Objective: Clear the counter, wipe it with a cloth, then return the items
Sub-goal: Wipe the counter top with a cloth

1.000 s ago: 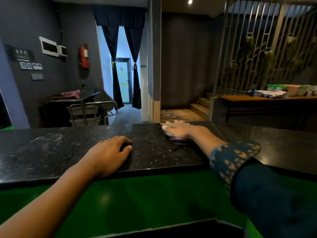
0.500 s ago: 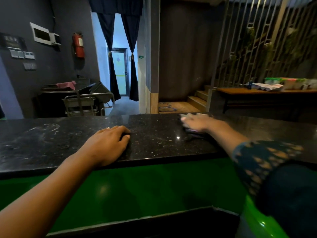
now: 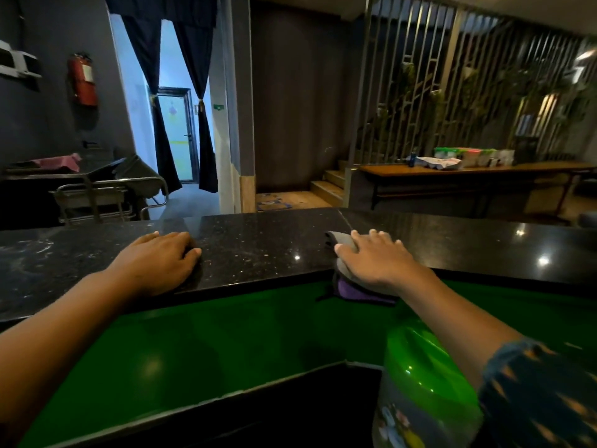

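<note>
A black speckled stone counter (image 3: pixel 265 250) runs across the view. My right hand (image 3: pixel 374 258) lies flat on a grey and purple cloth (image 3: pixel 343 244), pressing it onto the counter near the front edge. Part of the cloth hangs over that edge, its purple side showing. My left hand (image 3: pixel 161 260) rests palm down on the counter near its front edge, fingers loosely bent, holding nothing.
A green panel (image 3: pixel 226 337) drops below the counter on my side. A green-lidded container (image 3: pixel 420 383) stands at the lower right. Beyond the counter are a metal trolley (image 3: pixel 97 192), a curtained doorway (image 3: pixel 174 134) and a wooden table (image 3: pixel 478 171) with packets.
My right hand has drawn the cloth from the counter's far edge back to the near edge, where the cloth now overhangs. The left hand has stayed in place.
</note>
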